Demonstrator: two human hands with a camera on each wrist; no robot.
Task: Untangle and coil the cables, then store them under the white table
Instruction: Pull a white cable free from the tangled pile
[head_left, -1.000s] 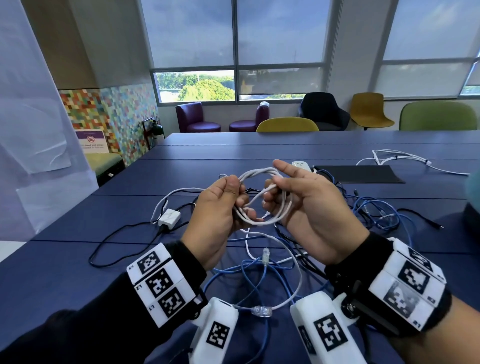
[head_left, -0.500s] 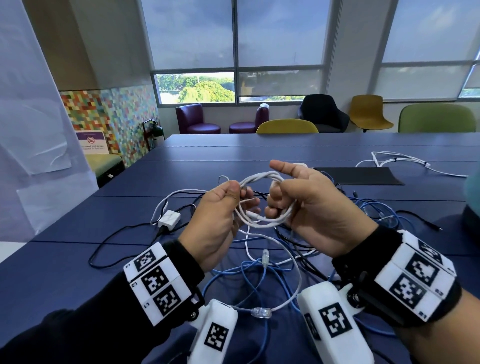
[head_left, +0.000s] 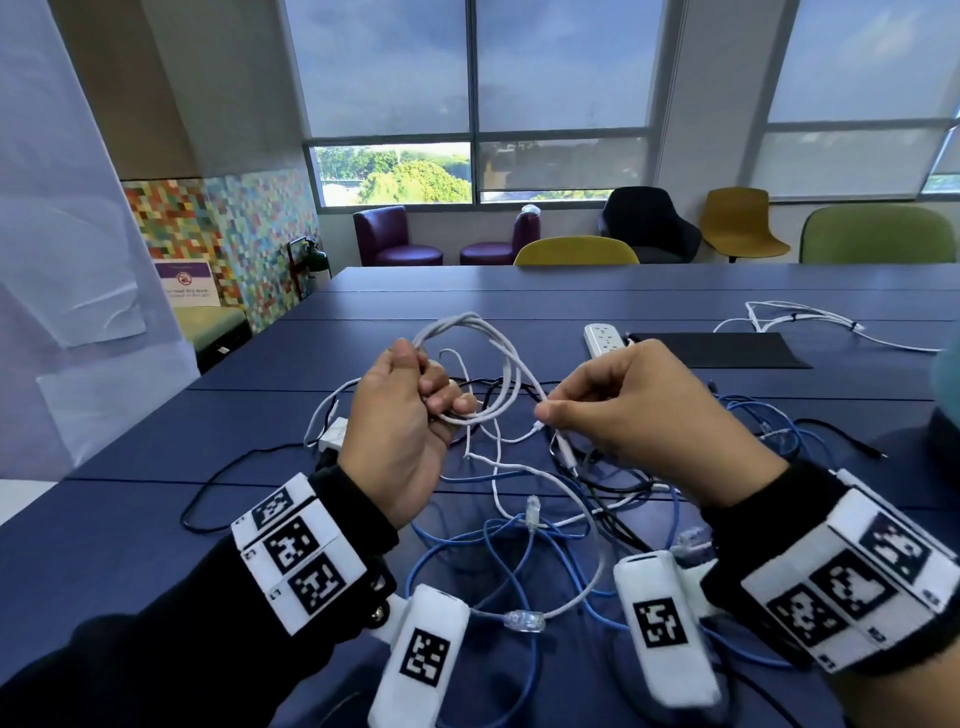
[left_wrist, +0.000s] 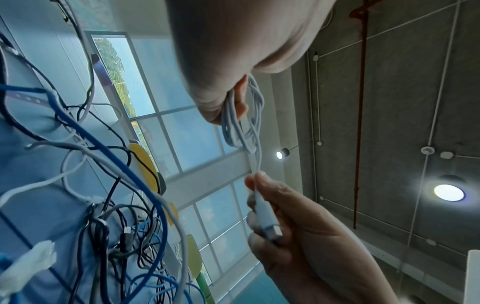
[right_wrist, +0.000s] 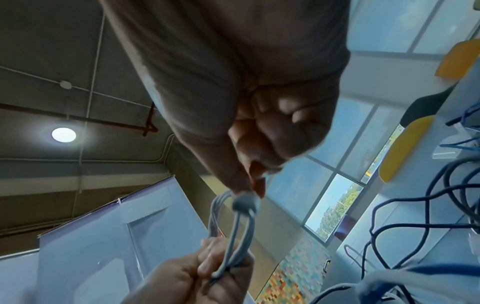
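A white cable coil (head_left: 485, 364) hangs in loops above the dark blue table (head_left: 519, 301). My left hand (head_left: 441, 397) grips the coil's left side with curled fingers. My right hand (head_left: 545, 413) is a short way to the right and pinches the white cable's plug end between thumb and forefinger. In the left wrist view the coil (left_wrist: 244, 123) hangs from my left hand (left_wrist: 233, 96), and the plug (left_wrist: 265, 218) sits in my right hand (left_wrist: 255, 197). In the right wrist view my right hand (right_wrist: 249, 185) pinches the plug above my left hand (right_wrist: 207, 267).
A tangle of blue, black and white cables (head_left: 519, 545) lies on the table below my hands. A white adapter (head_left: 332, 434) is at the left. A white power strip (head_left: 605, 338), a black mat (head_left: 722, 349) and another white cable (head_left: 800, 322) lie farther back. Chairs line the far edge.
My hands have moved apart. The right hand has drawn the plug end out to the right of the coil, and the loops now hang wider from the left hand.
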